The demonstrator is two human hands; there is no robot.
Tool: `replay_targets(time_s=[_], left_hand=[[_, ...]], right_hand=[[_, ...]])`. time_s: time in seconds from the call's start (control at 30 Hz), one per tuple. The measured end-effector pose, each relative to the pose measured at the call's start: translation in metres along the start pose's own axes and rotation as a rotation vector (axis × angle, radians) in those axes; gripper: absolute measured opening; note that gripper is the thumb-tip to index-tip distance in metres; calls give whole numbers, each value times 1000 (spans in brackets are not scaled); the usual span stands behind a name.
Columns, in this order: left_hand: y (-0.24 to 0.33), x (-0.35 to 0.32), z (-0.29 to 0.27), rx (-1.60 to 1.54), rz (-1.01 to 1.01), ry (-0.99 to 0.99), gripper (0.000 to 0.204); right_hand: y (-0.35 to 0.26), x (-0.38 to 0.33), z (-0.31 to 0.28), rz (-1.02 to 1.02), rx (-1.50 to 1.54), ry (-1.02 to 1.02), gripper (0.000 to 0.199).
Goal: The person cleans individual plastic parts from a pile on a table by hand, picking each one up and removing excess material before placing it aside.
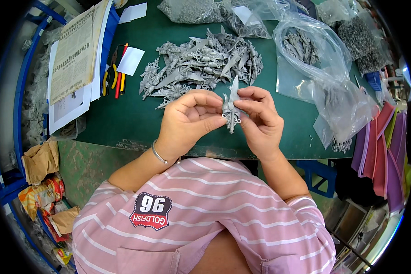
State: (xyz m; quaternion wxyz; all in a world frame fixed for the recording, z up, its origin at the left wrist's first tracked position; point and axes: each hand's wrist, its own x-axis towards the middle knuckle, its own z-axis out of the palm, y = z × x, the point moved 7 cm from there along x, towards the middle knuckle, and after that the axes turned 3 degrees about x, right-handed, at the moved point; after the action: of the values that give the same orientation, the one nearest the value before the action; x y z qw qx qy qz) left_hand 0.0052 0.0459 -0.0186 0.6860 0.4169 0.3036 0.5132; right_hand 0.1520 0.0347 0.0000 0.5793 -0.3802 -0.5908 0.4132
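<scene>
Between my hands, a small grey metal knife (232, 102) stands with its pointed blade up and its ornate, looped handle down. My left hand (187, 116) pinches the handle from the left, thumb and fingertips touching its edge. From the other side my right hand (262, 121) grips it, with the index and middle fingers against the blade and upper handle. Part of the handle is covered by the fingertips. Just beyond lies a loose pile of similar grey metal knives (201, 64) on the green table (123, 121).
Left of the pile lie yellow-handled pliers (106, 81), a red pen (119, 84) and paper slips (131, 60). Printed sheets (75, 55) lean on a blue bin. Clear plastic bags of metal parts (192, 11) line the back; an open bag (301, 48) sits at right.
</scene>
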Motion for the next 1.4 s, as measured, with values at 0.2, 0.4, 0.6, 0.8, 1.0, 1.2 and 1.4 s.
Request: replay_targets(time_s=[0.2,0.4,0.6,0.8,1.0,1.2,1.4], left_hand=[[0,0,2,39,15,-43,26],[-5,-1,-2,187,23,11,26],[-23,-2,-1,-174,-424,4,31],[-13,0,-5,-160,-284,99,30],[-8,0,-5,-19,-164,72,30],[-1,-1,-1,98,-42,18,26],[2,-4,0,195,-22,19,23]], right_hand=[[4,2,-4,128,381,152,23],[3,2,-8,165,231,10,15],[-33,1,5,-340,-234,-148,20],[-19,-2,-3,-116,-141,0,20],[1,0,-3,109,69,46,30],[-11,4,-1,-80,-106,18,24],[-25,7,4,-193,-270,-31,23]])
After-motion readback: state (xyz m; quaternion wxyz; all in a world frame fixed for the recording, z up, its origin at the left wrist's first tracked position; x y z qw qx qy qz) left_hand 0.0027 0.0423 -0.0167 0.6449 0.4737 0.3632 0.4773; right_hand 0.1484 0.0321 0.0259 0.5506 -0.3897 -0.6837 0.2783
